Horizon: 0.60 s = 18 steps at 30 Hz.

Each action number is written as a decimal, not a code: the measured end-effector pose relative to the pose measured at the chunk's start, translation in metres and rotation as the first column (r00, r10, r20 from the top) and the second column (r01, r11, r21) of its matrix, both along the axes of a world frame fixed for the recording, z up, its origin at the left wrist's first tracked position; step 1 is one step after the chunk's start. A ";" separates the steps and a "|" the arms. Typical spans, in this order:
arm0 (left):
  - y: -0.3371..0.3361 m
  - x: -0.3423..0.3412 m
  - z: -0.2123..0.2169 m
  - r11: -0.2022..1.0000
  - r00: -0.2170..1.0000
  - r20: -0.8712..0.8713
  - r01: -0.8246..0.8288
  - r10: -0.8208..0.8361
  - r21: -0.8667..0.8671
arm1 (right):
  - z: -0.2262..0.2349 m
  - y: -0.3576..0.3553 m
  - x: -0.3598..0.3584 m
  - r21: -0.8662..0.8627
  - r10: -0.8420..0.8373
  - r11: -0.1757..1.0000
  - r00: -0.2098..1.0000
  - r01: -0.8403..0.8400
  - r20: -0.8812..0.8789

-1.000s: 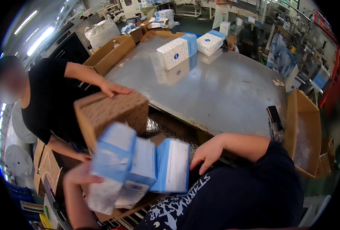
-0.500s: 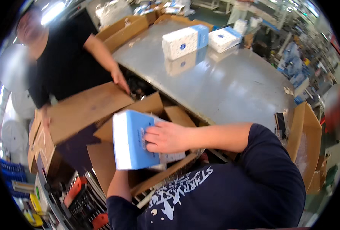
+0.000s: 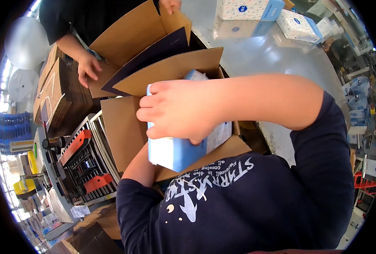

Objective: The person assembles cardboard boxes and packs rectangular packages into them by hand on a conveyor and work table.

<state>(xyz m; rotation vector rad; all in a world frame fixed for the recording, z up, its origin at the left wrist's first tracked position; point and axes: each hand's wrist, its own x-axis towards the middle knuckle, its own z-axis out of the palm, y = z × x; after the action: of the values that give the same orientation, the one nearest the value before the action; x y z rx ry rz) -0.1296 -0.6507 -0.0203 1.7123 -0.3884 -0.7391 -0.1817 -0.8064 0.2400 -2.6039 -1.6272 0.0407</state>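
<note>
My right hand (image 3: 179,108) grips a blue-and-white plastic-wrapped soft pack (image 3: 171,154) from above, its fingers curled over the side. The pack is tilted, partly down in an open cardboard carton (image 3: 122,127) in front of me. Behind my wrist, the blue-and-white top of another pack (image 3: 196,75) shows inside the carton. My left forearm comes up at the carton's near left side. The left hand itself is hidden behind the pack, so its fingers do not show.
Across from me, a co-worker's hand (image 3: 87,67) hovers by another open carton (image 3: 133,29). Two similar packs (image 3: 249,10) stand on the metal table (image 3: 255,55). At left are flattened cardboard (image 3: 63,93) and a rack with red handles (image 3: 97,183).
The pack has gone down into the carton with my right hand, which now lies over its top. The view has shifted closer. The co-worker's carton flaps stand more upright.
</note>
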 end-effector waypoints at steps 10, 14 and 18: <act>-0.049 0.027 0.043 0.816 0.714 0.539 0.078 -0.447 0.573 | 0.014 -0.069 -0.068 0.035 -0.119 0.992 0.993 0.119 0.016; -0.091 0.058 0.072 0.558 0.594 0.361 0.184 -0.719 0.809 | 0.008 -0.077 -0.077 0.084 -0.154 0.985 0.988 0.153 0.006; -0.156 0.084 0.037 0.322 0.400 0.195 0.281 -0.896 0.904 | 0.015 -0.080 -0.073 0.005 -0.210 0.978 0.977 0.210 0.018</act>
<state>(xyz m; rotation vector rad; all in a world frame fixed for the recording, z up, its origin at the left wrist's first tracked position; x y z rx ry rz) -0.0459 -0.8069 0.0172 2.7140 -1.6472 -0.8720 -0.2547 -0.8860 0.2555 -2.7654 -1.3457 0.0025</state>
